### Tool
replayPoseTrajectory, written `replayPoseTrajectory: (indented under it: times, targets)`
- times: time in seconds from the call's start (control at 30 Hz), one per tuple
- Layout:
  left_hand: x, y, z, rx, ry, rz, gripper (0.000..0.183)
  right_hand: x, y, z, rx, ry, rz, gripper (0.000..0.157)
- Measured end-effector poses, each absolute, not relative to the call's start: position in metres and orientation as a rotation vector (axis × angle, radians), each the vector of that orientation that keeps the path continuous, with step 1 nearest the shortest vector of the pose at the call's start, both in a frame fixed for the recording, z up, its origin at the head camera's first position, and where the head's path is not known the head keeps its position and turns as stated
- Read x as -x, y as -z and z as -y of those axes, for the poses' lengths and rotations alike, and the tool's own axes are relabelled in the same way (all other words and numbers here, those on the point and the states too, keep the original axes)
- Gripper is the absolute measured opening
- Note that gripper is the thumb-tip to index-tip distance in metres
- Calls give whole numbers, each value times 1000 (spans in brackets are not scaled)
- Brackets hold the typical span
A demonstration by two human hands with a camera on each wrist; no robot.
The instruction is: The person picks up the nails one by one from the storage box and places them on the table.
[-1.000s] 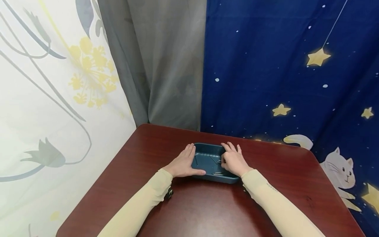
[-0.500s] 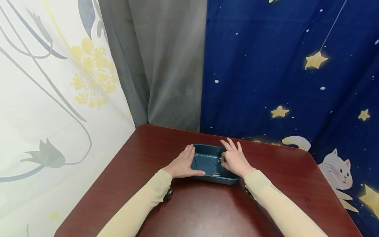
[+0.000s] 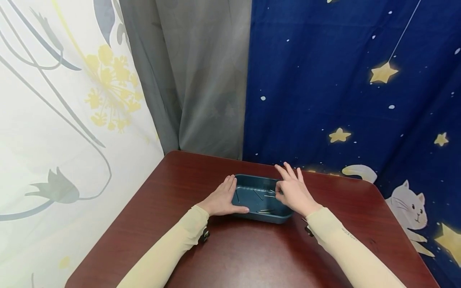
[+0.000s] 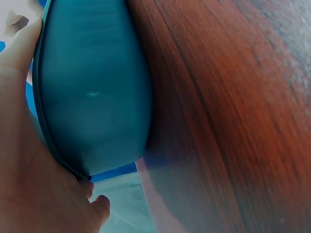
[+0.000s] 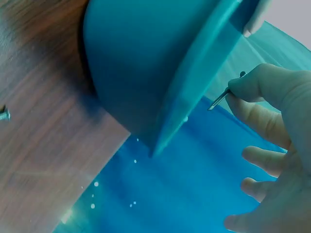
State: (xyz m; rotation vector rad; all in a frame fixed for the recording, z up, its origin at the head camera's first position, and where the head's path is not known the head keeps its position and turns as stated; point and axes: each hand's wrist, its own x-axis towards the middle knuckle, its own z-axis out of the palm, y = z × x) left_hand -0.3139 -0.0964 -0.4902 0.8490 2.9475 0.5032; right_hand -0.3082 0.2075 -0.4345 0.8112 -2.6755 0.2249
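A dark teal tray (image 3: 252,181) stands on the table, with several thin metal nails (image 3: 265,211) lying loose on its floor. My left hand (image 3: 222,200) rests on the tray's left end, fingers straight along the rim and thumb laid over the near side. My right hand (image 3: 294,194) hovers over the right end. Its thumb and index finger pinch a nail (image 5: 219,99), seen in the right wrist view with its head above the thumb; the other fingers are spread. That hand covers part of the tray's right side.
The reddish-brown wooden table (image 3: 230,256) extends in front of the tray. A grey curtain (image 3: 212,80) and a blue star-patterned curtain (image 3: 306,100) hang behind it. At the right wrist view's left edge, a small metal piece (image 5: 5,115) is partly cut off.
My right hand has lifted and shifted right, away from the nails on the tray floor, uncovering more of them. My left hand has stayed at the tray's left end.
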Motion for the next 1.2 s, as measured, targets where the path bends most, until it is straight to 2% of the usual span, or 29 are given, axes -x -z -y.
replayPoseTrajectory:
  times: [0.37, 0.73, 1.2]
  targets:
    - [312, 491, 97, -808, -502, -2958, 134, 297, 422, -233, -778, -238, 2638, 25]
    - [313, 492, 95, -825, -493, -2956, 134, 280, 432, -269, -707, -268, 2676, 20]
    - [314, 491, 95, -839, -492, -2960, 134, 262, 450, -303, -659, -266, 2725, 29]
